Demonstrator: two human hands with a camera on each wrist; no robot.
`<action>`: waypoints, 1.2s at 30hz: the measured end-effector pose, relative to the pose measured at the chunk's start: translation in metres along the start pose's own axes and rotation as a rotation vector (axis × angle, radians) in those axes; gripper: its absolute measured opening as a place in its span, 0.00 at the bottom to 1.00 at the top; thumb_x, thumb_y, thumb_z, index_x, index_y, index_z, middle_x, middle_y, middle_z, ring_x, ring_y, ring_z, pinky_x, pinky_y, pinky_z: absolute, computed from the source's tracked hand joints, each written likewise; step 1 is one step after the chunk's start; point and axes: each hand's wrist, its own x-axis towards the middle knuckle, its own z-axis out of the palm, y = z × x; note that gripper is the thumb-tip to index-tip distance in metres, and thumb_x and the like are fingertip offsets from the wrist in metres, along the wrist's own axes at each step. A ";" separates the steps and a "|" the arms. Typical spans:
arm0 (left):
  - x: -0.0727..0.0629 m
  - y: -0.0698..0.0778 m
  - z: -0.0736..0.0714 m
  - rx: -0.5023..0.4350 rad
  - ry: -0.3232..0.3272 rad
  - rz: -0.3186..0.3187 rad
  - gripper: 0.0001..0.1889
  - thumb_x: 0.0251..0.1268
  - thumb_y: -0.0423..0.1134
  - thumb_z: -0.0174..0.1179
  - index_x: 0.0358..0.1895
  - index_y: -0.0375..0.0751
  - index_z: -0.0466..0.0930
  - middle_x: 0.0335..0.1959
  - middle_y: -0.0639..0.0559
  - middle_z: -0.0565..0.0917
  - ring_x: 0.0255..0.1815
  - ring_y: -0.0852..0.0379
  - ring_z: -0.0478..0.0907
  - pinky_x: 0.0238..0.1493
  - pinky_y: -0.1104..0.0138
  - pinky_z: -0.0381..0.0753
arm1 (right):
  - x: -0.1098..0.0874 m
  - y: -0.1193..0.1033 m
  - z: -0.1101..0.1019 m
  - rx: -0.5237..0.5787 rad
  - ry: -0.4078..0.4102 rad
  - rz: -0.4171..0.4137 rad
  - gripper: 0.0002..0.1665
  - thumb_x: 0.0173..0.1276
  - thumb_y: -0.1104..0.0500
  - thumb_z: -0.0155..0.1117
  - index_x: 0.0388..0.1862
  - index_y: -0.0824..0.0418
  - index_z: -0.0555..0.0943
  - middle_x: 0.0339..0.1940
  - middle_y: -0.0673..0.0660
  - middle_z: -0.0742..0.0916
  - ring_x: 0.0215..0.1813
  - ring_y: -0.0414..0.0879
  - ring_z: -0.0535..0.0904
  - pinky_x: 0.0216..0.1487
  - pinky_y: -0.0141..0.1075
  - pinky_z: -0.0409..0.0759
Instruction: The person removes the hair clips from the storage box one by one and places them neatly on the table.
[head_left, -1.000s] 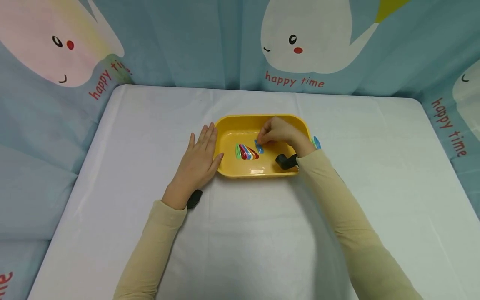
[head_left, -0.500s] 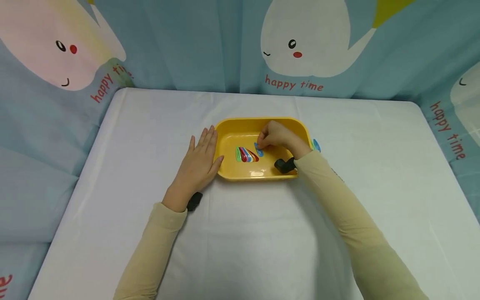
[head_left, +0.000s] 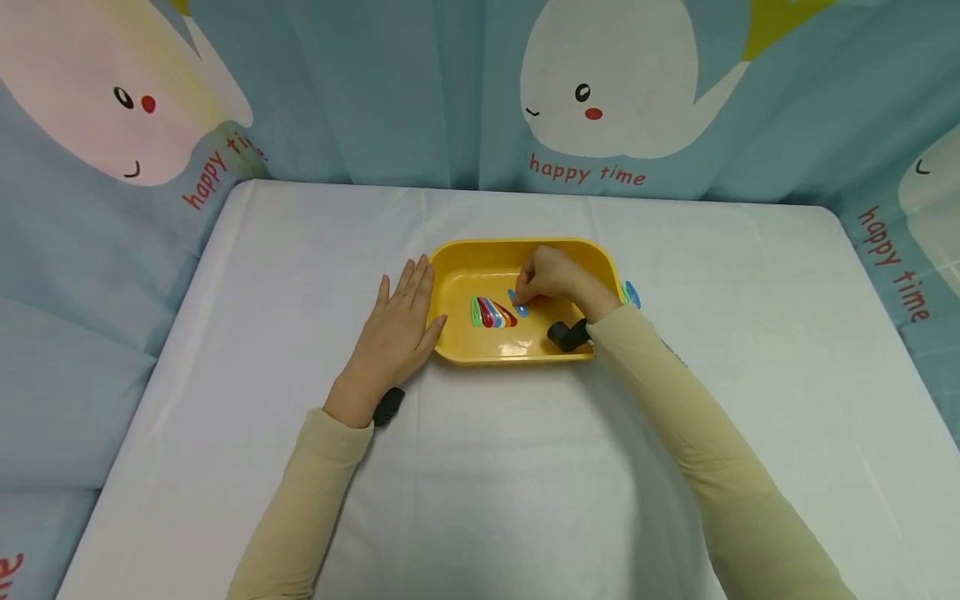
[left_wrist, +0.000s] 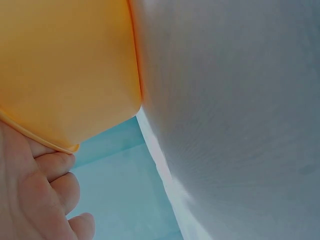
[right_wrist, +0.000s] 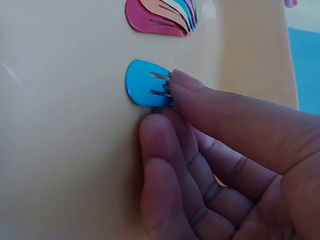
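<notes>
A blue snap hair clip (right_wrist: 142, 82) is pinched between the thumb and fingers of my right hand (head_left: 551, 275). It sits low inside the yellow tray (head_left: 459, 343), its rounded slotted end showing past the thumb in the right wrist view. To its left, several hair clips (head_left: 493, 312) in green, red, blue, white and orange lie side by side in a fan. My left hand (head_left: 393, 325) rests along the tray's left side with fingers extended. In the left wrist view its fingers touch the tray's rim (left_wrist: 42, 140).
Blue and green clips (head_left: 632, 293) show just beyond the tray's right side, partly hidden by the right wrist. A white cloth (head_left: 480, 467) covers the table. Blue curtains (head_left: 390, 92) with printed whales hang behind and at both sides.
My right fingertips have moved slightly toward me along the blue hair clip. The left hand keeps its place at the tray. The whole scene sits a little lower in the head view.
</notes>
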 end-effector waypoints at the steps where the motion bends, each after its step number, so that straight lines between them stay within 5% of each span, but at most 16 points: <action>1: 0.000 0.000 0.000 0.000 0.000 0.001 0.35 0.75 0.50 0.38 0.74 0.31 0.39 0.76 0.43 0.39 0.76 0.51 0.32 0.71 0.53 0.30 | -0.001 0.000 0.000 0.005 -0.003 -0.003 0.08 0.57 0.64 0.70 0.22 0.66 0.82 0.19 0.54 0.82 0.23 0.47 0.77 0.29 0.32 0.77; 36: 0.000 0.002 -0.002 -0.007 0.008 0.003 0.36 0.75 0.50 0.38 0.74 0.31 0.39 0.76 0.43 0.40 0.76 0.51 0.33 0.71 0.52 0.30 | -0.008 -0.001 -0.005 0.125 -0.111 -0.016 0.06 0.60 0.69 0.65 0.34 0.73 0.82 0.23 0.53 0.81 0.27 0.44 0.72 0.32 0.31 0.73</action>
